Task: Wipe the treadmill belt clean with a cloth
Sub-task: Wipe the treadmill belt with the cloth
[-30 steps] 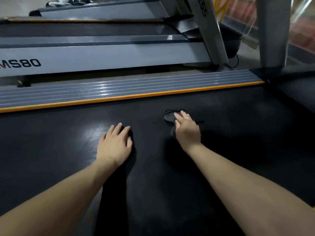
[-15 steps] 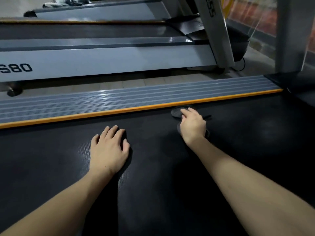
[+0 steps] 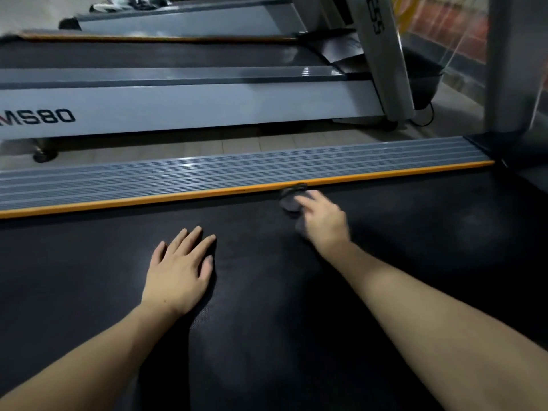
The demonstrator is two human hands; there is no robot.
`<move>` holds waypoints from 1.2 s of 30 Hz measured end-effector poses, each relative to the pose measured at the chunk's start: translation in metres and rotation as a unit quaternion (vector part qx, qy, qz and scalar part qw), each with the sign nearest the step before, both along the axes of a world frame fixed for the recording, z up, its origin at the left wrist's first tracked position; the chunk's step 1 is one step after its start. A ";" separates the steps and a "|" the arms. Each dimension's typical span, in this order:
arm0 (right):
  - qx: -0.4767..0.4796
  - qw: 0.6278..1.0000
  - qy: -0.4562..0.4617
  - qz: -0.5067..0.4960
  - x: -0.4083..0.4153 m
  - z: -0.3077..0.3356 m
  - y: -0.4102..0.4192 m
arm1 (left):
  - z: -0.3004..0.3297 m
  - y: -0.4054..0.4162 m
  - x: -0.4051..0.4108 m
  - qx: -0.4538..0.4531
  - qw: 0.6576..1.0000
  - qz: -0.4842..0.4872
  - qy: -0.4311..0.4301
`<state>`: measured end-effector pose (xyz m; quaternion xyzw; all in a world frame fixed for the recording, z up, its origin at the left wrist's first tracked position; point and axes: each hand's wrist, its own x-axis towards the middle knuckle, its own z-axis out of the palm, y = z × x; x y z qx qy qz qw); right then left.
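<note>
One small dark grey cloth (image 3: 292, 201) lies on the black textured treadmill belt (image 3: 267, 336), touching its orange edge strip (image 3: 148, 200). The right hand (image 3: 323, 221) presses it with straight fingers, nothing pinched. The left hand (image 3: 178, 271) rests flat on the belt, bracing. Firm, overlapping strokes along the strip should serve best; blur hides detail.

person, body parts in view: two bare forearms, no sleeves showing on either as far as the frame edge. left hand (image 3: 178, 277): no glove, no ring, no watch or band at the wrist; short nails. right hand (image 3: 323, 223): likewise ungloved, wrist unadorned; partly motion-blurred, so the fingers (image 3: 307, 200) show little detail.
</note>
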<state>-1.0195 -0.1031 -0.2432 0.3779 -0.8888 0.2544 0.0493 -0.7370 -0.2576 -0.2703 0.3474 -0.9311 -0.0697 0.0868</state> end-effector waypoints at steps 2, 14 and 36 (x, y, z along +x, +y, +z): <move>-0.010 0.996 0.004 -0.084 -0.034 0.000 0.029 | -0.004 0.002 -0.002 -0.002 1.000 0.013 0.021; -0.033 0.992 0.003 0.121 0.130 0.000 -0.105 | -0.007 -0.001 -0.004 -0.026 0.999 0.038 0.023; -0.024 0.987 0.015 0.159 0.081 -0.002 -0.064 | -0.003 0.000 -0.002 -0.014 0.999 0.039 0.023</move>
